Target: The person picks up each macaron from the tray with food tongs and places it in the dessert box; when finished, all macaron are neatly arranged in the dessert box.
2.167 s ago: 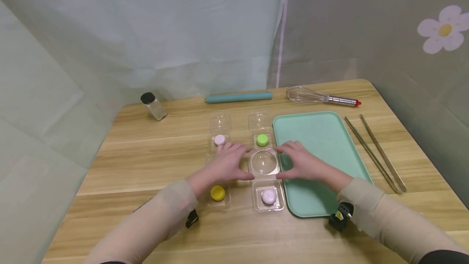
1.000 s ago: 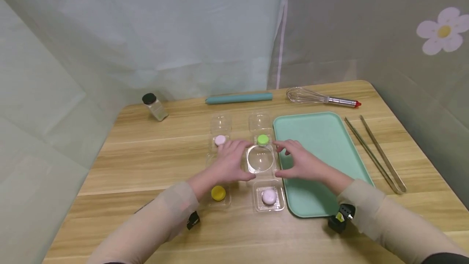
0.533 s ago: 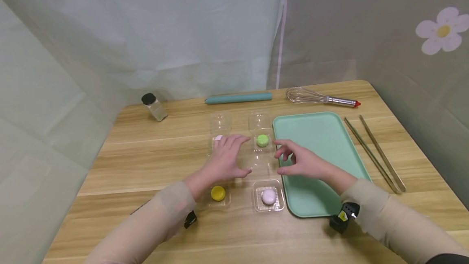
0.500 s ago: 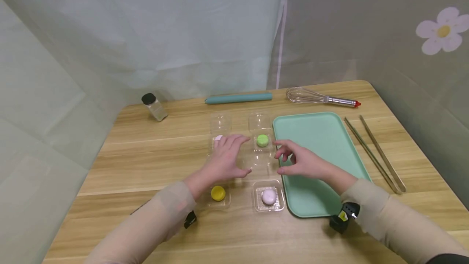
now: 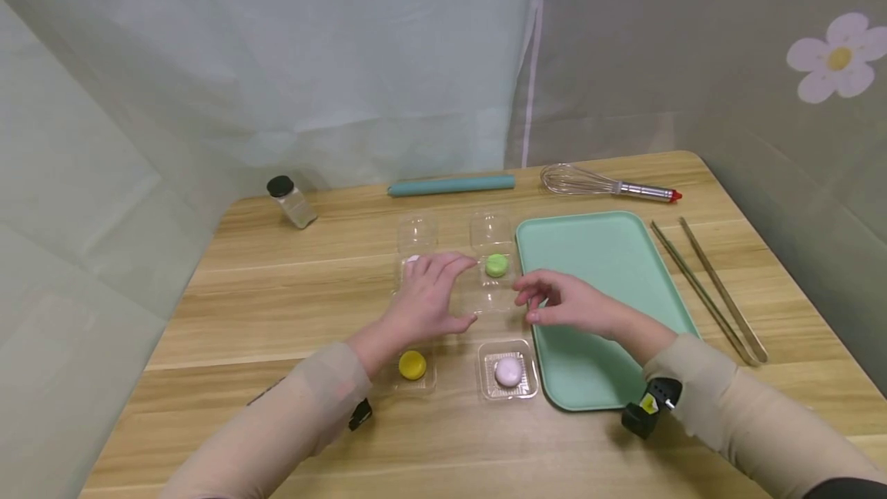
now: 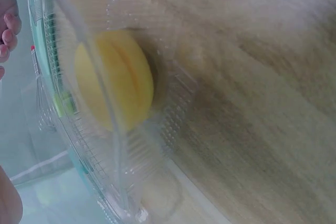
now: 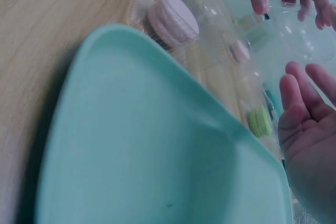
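Note:
Four-sided clear plastic boxes lie open, with macarons in them: yellow [image 5: 412,365], lilac [image 5: 509,372], green [image 5: 496,266], and a pale pink one [image 5: 413,259] mostly hidden behind fingers. Thumb and fingers of my left hand [image 5: 424,300] span the edge of a clear plastic lid [image 7: 304,32], which shows raised between the hands in the right wrist view. My right hand [image 5: 571,303] hovers over the tray's left edge, apart from the lid, its fingers loosely bent around nothing. In the left wrist view the yellow macaron [image 6: 113,80] sits close by in its box.
A mint tray [image 5: 610,252] lies at right, with metal tongs [image 5: 714,291] beyond it. Along the back are a whisk [image 5: 596,183], a teal rod [image 5: 450,185] and a black-capped jar [image 5: 292,202]. Fabric walls [image 5: 346,60] stand behind the table [image 5: 291,299].
The lid shifts left and away from the lilac macaron's box, and its outline narrows. My right fingers draw inward, off the lid. My left hand barely moves.

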